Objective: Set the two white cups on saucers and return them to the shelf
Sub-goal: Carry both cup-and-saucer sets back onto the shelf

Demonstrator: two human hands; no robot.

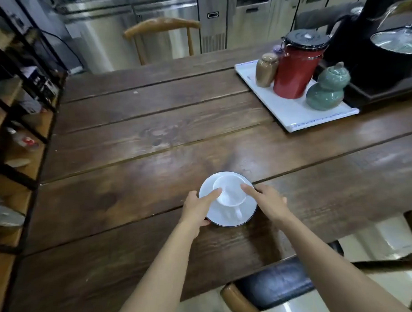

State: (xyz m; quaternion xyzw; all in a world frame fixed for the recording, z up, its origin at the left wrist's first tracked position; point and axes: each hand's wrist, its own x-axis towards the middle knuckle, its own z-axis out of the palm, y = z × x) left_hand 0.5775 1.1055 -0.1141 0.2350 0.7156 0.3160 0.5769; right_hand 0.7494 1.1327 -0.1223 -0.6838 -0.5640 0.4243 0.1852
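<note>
One white cup (229, 190) stands on a white saucer (225, 215) near the front middle of the wooden table (153, 139), its handle pointing toward me. My left hand (198, 208) grips the saucer's left edge, with the index finger touching the cup's left rim. My right hand (266, 201) holds the saucer's right edge, its index finger against the cup's right rim. Whether the saucer rests on the table or is lifted I cannot tell. A second cup is not in view. The black-framed wooden shelf (17, 139) stands at the left.
A white tray (292, 115) at the back right carries a red canister (295, 66), a brown jar (266, 69) and a green gourd jar (327, 87). A black tea station (372, 63) lies beyond it. Wooden chairs stand at the far side (161, 29) and at the near right (275, 288).
</note>
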